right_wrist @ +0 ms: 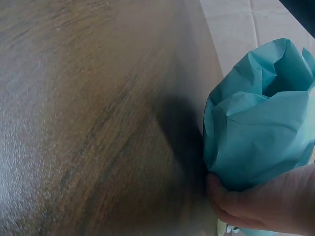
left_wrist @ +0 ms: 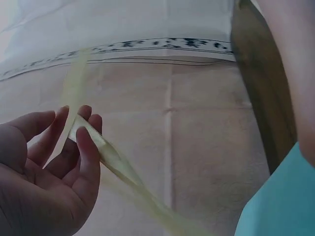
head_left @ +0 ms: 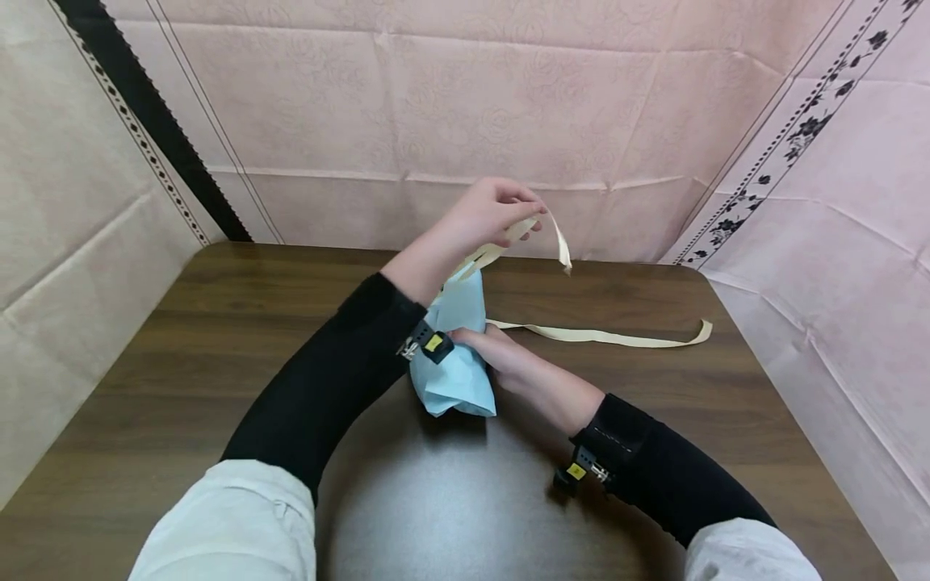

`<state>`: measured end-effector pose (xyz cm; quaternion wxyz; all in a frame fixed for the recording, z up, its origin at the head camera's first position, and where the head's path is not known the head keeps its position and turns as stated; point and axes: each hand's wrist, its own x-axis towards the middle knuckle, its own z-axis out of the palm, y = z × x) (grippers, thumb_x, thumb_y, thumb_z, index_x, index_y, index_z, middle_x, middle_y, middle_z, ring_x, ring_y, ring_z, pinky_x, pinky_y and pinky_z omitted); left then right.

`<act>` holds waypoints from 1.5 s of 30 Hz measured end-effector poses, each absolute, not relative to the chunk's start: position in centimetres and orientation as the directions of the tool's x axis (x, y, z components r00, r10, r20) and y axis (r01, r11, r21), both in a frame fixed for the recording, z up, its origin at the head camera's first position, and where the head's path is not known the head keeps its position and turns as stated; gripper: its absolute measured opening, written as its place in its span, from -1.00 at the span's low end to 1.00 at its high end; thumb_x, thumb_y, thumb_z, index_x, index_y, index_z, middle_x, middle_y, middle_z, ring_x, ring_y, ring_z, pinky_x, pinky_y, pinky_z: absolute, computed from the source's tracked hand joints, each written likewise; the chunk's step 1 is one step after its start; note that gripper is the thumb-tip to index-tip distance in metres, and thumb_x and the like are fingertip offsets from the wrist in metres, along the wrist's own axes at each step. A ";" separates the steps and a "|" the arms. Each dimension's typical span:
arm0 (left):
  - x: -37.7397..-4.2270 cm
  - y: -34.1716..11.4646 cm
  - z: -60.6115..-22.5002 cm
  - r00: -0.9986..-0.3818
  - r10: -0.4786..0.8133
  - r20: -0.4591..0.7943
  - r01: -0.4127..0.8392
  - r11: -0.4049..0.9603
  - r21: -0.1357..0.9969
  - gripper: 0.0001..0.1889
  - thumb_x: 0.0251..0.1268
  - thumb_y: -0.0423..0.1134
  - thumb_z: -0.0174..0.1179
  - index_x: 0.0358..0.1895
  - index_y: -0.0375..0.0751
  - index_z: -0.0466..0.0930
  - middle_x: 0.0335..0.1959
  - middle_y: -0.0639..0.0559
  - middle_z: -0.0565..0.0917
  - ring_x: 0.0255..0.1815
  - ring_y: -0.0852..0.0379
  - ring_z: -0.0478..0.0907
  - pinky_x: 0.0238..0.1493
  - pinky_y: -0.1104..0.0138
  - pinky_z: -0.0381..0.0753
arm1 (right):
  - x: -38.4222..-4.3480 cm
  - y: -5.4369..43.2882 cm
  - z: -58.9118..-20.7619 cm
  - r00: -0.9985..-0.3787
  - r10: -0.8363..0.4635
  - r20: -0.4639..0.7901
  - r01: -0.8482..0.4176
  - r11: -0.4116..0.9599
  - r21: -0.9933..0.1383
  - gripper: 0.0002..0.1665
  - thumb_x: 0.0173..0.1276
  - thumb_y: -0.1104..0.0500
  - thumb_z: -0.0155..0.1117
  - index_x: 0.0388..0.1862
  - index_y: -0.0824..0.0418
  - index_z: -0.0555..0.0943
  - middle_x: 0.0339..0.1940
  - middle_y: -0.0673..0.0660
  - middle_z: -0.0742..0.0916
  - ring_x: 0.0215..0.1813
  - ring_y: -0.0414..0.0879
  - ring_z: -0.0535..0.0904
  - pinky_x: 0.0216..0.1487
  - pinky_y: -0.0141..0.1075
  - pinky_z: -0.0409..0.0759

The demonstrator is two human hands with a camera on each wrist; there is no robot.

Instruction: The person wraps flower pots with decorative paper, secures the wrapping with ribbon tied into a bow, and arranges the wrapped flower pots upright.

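Note:
A crumpled light-blue paper wrap (head_left: pixel 456 390) stands over the middle of the table, its open folded end facing me. My right hand (head_left: pixel 501 355) grips it around the side, with the thumb across the paper (right_wrist: pixel 266 132) in the right wrist view. Above and beyond it, my left hand (head_left: pixel 496 211) pinches a cream ribbon (left_wrist: pixel 120 164) between its fingers. From that hand one ribbon end hangs down, while another stretch runs back to the wrap. A long ribbon tail (head_left: pixel 603 336) extends right from behind the right hand. What the paper encloses is hidden.
The brown wood-grain table (head_left: pixel 218 379) has rounded far corners. A pale pink patterned cloth (head_left: pixel 508 97) hangs behind it, with a floral border at the right and a black strip at the left. Wrist cameras sit on both black sleeves.

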<state>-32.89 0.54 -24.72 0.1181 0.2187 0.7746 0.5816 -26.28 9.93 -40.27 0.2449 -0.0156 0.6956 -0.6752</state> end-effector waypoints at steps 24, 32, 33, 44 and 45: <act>-33.5 1.0 -28.6 -0.686 0.727 -0.036 0.701 0.673 0.235 -0.62 0.49 -0.20 0.07 0.31 0.04 0.46 0.07 0.14 0.61 0.08 0.20 0.51 0.04 0.29 0.45 | -26.1 9.8 -40.0 -0.884 -0.334 -0.328 0.293 0.152 -0.944 -0.41 0.25 0.00 0.32 0.16 0.23 0.38 -0.04 0.15 0.61 -0.10 -0.06 0.54 -0.06 -0.26 0.48; -31.8 -2.9 -30.0 -0.872 0.451 0.192 0.474 0.677 0.563 -0.49 0.36 -0.02 0.23 0.33 0.00 0.42 0.14 0.03 0.59 0.17 0.11 0.49 0.14 0.22 0.43 | -26.4 10.1 -40.1 -0.874 -0.367 -0.318 0.294 0.121 -0.948 -0.55 0.28 0.02 0.32 0.06 0.20 0.49 -0.17 0.13 0.70 -0.20 -0.08 0.64 -0.14 -0.26 0.56; -31.5 -3.4 -30.4 -0.888 0.410 0.209 0.447 0.659 0.605 -0.46 0.34 -0.01 0.24 0.34 -0.02 0.41 0.16 0.02 0.57 0.19 0.08 0.47 0.15 0.20 0.42 | -26.4 10.1 -40.1 -0.874 -0.363 -0.324 0.298 0.127 -0.946 -0.55 0.28 0.02 0.31 0.06 0.21 0.50 -0.17 0.13 0.70 -0.21 -0.08 0.65 -0.15 -0.26 0.56; -28.0 -6.9 -35.1 -0.967 0.101 0.233 0.249 0.556 0.793 -0.05 0.05 0.10 0.45 0.47 -0.07 0.14 0.40 -0.16 0.23 0.40 -0.16 0.10 0.27 -0.02 0.26 | -26.4 10.0 -40.1 -0.871 -0.367 -0.327 0.296 0.140 -0.945 -0.51 0.27 0.00 0.30 0.10 0.20 0.49 -0.14 0.12 0.70 -0.18 -0.10 0.64 -0.14 -0.26 0.54; -27.6 -7.0 -35.5 -0.969 0.083 0.232 0.238 0.557 0.796 0.00 0.01 0.13 0.46 0.49 -0.05 0.10 0.41 -0.17 0.19 0.39 -0.18 0.08 0.26 -0.03 0.26 | -26.4 10.0 -40.2 -0.870 -0.370 -0.326 0.295 0.139 -0.945 -0.52 0.28 0.01 0.29 0.10 0.19 0.49 -0.14 0.12 0.70 -0.18 -0.09 0.64 -0.13 -0.26 0.54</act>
